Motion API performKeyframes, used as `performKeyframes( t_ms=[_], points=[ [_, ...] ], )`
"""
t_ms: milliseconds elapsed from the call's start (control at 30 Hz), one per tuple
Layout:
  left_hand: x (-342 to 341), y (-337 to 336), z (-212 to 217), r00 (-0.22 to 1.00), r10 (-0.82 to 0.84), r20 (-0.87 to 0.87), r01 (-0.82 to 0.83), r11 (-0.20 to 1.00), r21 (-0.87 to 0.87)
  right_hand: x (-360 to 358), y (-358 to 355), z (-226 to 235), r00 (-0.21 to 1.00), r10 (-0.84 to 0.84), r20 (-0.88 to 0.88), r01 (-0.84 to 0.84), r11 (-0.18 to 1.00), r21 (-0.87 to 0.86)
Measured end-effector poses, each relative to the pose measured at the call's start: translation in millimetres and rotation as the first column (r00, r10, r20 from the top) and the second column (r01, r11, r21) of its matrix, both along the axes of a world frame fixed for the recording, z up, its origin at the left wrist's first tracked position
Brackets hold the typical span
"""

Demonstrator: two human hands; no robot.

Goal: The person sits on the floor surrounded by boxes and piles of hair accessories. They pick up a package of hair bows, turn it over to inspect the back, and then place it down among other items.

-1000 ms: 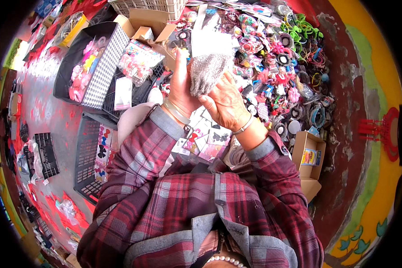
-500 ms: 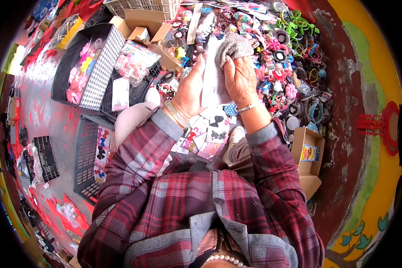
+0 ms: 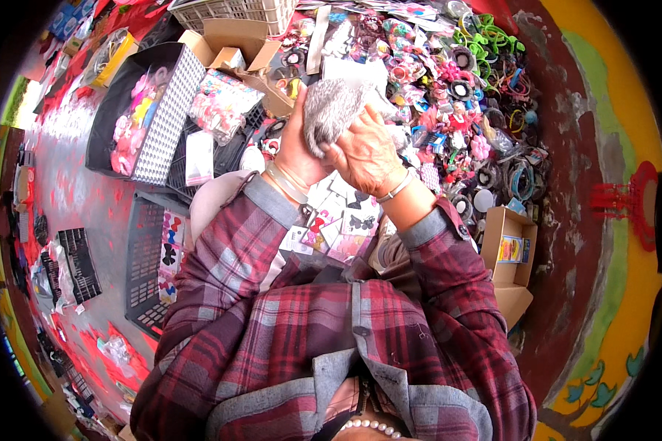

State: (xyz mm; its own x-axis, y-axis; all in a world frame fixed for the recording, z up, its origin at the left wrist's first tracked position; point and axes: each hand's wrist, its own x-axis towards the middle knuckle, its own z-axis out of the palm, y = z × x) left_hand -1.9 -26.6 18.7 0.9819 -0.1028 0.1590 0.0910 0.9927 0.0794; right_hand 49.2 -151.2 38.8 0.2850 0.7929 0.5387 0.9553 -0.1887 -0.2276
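Note:
A speckled grey, soft fuzzy fabric piece (image 3: pixel 338 106) lies over a white flat bag or sheet (image 3: pixel 357 71), both held up in front of me. My left hand (image 3: pixel 301 151) supports them from the left side, thumb along the edge and the other fingers hidden underneath. With bent fingers, my right hand (image 3: pixel 371 153) grips the near right part of the grey fabric. Below my hands, several cards with bows (image 3: pixel 357 217) lie between my feet. What the grey piece is exactly cannot be made out.
A large heap of hair accessories (image 3: pixel 456 110) spreads ahead and right. To the left stand a patterned black box (image 3: pixel 173 117), an opened cardboard box (image 3: pixel 243 44) and a dark plastic crate (image 3: pixel 143 257). A small cardboard box (image 3: pixel 509 253) sits at the right.
The grey fabric has moved left and nearer, now lying across the white piece between both hands. My right hand has shifted left and down with it.

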Motion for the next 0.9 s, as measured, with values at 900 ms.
performKeyframes(
  t_ms=[900],
  points=[
    [1.9, 3.3, -2.4, 1.000, 0.023, -0.017, -0.021, 0.995, 0.100, 2.9, -4.0, 4.2, 0.995, 0.081, -0.051, -0.084, 0.995, -0.048]
  ],
)
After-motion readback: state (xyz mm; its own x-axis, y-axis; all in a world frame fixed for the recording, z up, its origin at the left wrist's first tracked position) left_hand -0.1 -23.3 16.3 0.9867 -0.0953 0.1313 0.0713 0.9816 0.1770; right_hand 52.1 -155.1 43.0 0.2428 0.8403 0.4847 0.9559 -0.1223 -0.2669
